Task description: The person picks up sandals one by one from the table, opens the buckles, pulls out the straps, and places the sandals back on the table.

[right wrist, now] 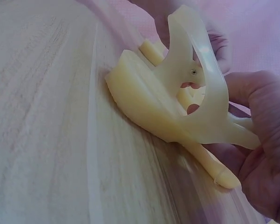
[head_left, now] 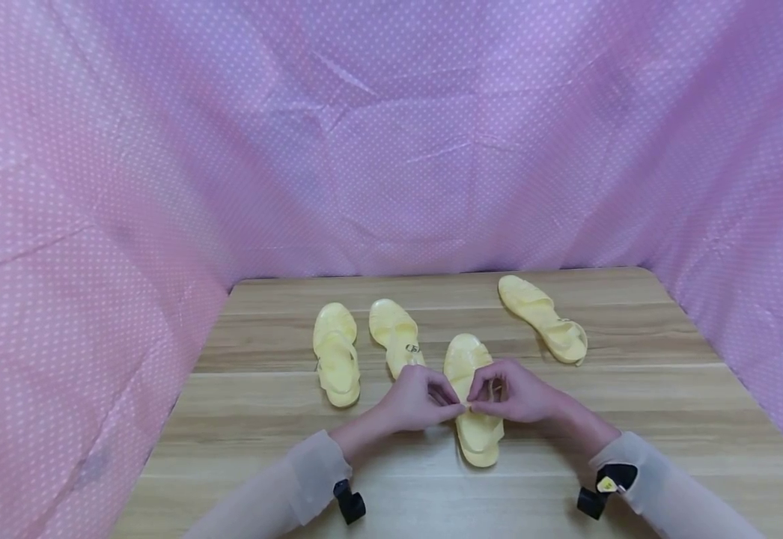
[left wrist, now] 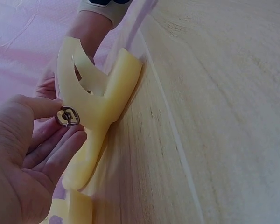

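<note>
A pale yellow sandal (head_left: 479, 438) lies on the table in the head view, toe toward the far side, with both hands meeting over its strap. My left hand (head_left: 418, 397) pinches the small metal buckle (left wrist: 67, 116) at the sandal's side between thumb and fingers. From the other side, my right hand (head_left: 516, 393) pinches the ankle strap (right wrist: 214, 88), which arches above the heel in the right wrist view. The strap's end is hidden behind the fingers, so I cannot tell whether it passes through the buckle.
Two more yellow sandals, one at far left (head_left: 337, 355) and one beside it (head_left: 393, 329), lie left of the hands; the left hand partly covers the nearer. Another sandal (head_left: 541, 318) lies slanted at the back right. A pink dotted cloth (head_left: 391, 150) surrounds the wooden table (head_left: 243, 434).
</note>
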### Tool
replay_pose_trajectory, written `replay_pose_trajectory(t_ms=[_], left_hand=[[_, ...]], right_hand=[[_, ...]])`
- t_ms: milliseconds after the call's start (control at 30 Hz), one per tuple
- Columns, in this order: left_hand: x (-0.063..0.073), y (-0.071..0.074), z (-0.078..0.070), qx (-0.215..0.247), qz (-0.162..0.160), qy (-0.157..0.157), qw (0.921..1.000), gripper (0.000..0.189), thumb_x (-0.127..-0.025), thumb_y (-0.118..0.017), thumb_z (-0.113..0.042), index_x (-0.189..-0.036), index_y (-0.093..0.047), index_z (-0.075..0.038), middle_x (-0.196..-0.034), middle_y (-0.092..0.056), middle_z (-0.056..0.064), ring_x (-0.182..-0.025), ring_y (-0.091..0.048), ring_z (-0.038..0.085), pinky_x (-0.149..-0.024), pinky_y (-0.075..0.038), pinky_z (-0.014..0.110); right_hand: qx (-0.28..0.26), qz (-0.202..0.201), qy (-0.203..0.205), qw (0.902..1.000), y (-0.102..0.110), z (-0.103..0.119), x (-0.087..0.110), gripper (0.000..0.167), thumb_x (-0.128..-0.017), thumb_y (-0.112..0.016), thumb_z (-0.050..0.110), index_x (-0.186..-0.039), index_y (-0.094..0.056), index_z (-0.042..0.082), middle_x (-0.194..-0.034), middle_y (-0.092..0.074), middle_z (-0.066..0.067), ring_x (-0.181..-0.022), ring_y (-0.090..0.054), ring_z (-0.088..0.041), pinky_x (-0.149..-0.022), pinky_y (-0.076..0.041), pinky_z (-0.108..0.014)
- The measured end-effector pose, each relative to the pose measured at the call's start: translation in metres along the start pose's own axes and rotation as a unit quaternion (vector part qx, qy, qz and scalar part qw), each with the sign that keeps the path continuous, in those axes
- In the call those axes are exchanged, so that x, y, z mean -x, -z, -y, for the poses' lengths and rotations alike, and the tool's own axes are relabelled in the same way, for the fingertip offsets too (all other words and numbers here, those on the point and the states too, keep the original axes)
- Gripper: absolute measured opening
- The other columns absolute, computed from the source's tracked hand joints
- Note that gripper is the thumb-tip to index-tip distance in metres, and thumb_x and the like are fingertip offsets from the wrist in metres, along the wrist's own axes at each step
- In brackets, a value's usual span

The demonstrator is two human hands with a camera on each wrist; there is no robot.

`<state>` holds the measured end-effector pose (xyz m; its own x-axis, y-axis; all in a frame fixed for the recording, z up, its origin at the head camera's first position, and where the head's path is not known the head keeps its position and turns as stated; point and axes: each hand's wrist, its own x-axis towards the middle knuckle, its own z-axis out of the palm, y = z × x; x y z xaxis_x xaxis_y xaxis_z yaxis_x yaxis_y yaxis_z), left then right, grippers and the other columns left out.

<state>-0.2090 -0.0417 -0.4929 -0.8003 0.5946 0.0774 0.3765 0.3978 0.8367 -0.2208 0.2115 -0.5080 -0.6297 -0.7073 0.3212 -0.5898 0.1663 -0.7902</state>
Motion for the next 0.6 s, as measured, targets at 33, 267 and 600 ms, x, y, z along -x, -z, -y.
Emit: replay_pose_trajectory(t_ms=[33, 267, 600], left_hand=[[-0.0003, -0.0002, 0.0002, 0.001, 0.000, 0.000, 1.0000, 0.009, -0.088, -0.088, -0.020, -0.086, -0.081, -0.013, -0.083, -0.082, -0.001, -0.071, -0.071, -0.005, -0.071, -0.060, 0.016], [-0.0020, -0.0005, 0.0015, 0.010, 0.003, -0.004, 0.9999, 0.008, -0.089, -0.087, -0.018, -0.088, -0.082, -0.012, -0.085, -0.082, 0.000, -0.073, -0.072, -0.005, -0.071, -0.061, 0.017], [-0.0043, 0.0013, -0.0010, 0.005, 0.007, -0.007, 0.9999, 0.008, -0.089, -0.086, -0.015, -0.086, -0.080, -0.011, -0.082, -0.081, -0.001, -0.072, -0.071, -0.005, -0.072, -0.061, 0.017]], right_hand=[[0.000, -0.001, -0.001, 1.0000, -0.0003, 0.0006, -0.0005, 0.009, -0.092, -0.082, 0.007, -0.096, -0.076, 0.012, -0.082, -0.076, 0.000, -0.074, -0.065, -0.001, -0.058, -0.055, -0.023], [-0.008, -0.004, -0.005, 0.9999, -0.0014, 0.0011, -0.0034, 0.012, -0.091, -0.083, 0.004, -0.094, -0.078, 0.014, -0.081, -0.078, -0.001, -0.073, -0.064, 0.001, -0.060, -0.056, -0.023], [-0.013, 0.006, -0.004, 0.9999, 0.0024, 0.0004, 0.0003, 0.012, -0.092, -0.081, 0.004, -0.090, -0.075, 0.014, -0.080, -0.075, -0.002, -0.075, -0.063, -0.001, -0.064, -0.056, -0.027]])
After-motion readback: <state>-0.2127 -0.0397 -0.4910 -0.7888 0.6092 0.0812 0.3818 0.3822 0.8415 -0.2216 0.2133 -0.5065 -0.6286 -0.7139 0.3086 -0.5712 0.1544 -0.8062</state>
